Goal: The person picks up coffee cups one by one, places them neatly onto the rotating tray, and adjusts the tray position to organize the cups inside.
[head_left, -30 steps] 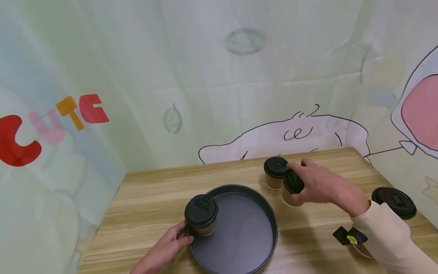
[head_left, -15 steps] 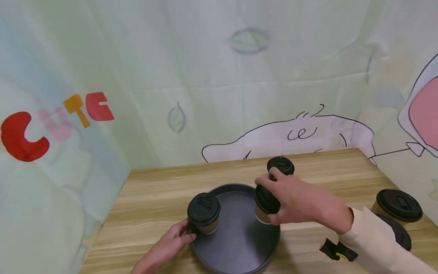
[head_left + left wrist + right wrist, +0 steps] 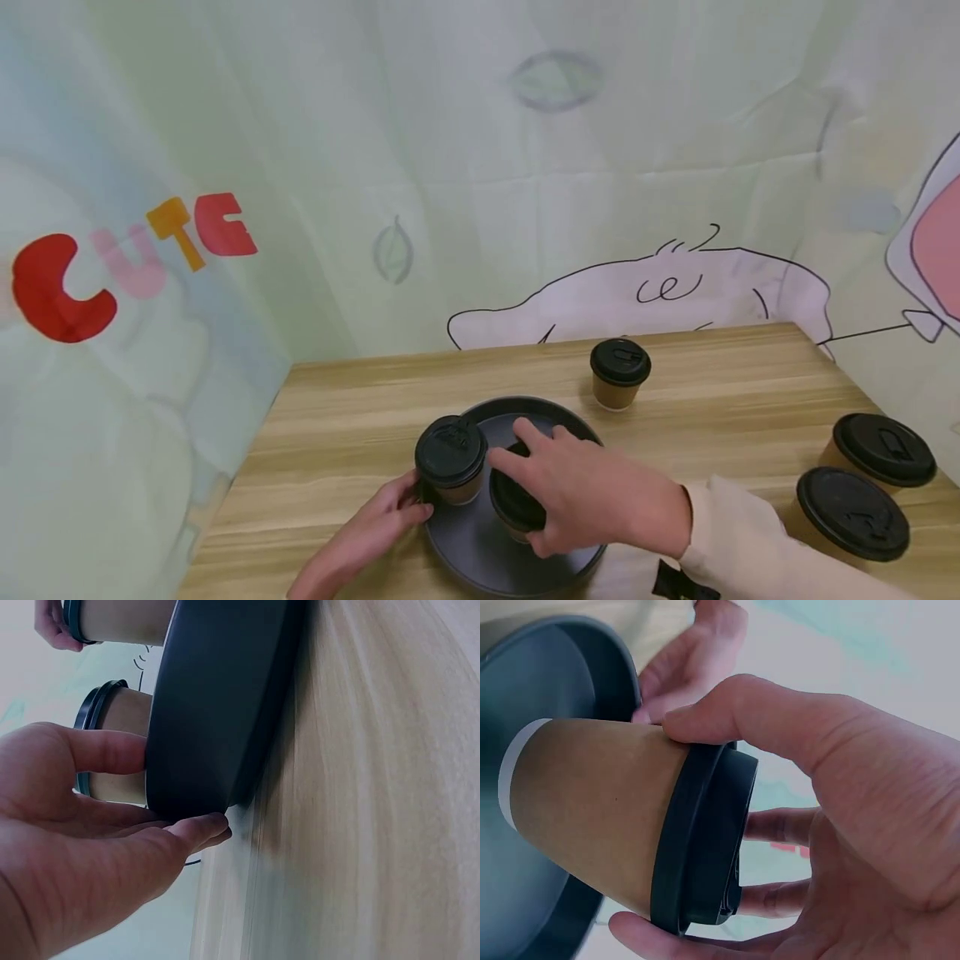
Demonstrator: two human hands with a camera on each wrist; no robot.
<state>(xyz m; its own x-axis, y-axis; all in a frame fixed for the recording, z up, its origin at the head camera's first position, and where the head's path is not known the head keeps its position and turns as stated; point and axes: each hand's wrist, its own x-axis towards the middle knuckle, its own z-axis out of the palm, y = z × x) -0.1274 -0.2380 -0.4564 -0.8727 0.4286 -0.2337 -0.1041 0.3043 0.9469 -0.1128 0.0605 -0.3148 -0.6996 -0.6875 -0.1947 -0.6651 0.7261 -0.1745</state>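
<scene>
Round tray (image 3: 480, 546) sits mid-table (image 3: 360, 417), toward the front. Left hand (image 3: 378, 525) at the tray's left edge. Inside the tray, left side: tray cup (image 3: 452, 462). Just right of that, within the rim: held cup (image 3: 607, 802), in right hand (image 3: 585, 492); can't tell if its base touches the tray floor. Behind the tray, to the right: rear cup (image 3: 620, 373). Well right of the tray, side by side: far-right cup (image 3: 883, 450) behind, near-right cup (image 3: 851, 517) in front, slightly left. Backdrop (image 3: 337, 250) behind the table.

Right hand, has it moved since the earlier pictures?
Yes: against the tray, the right hand went left in the head view, carrying its cup from right of it to over it.
</scene>
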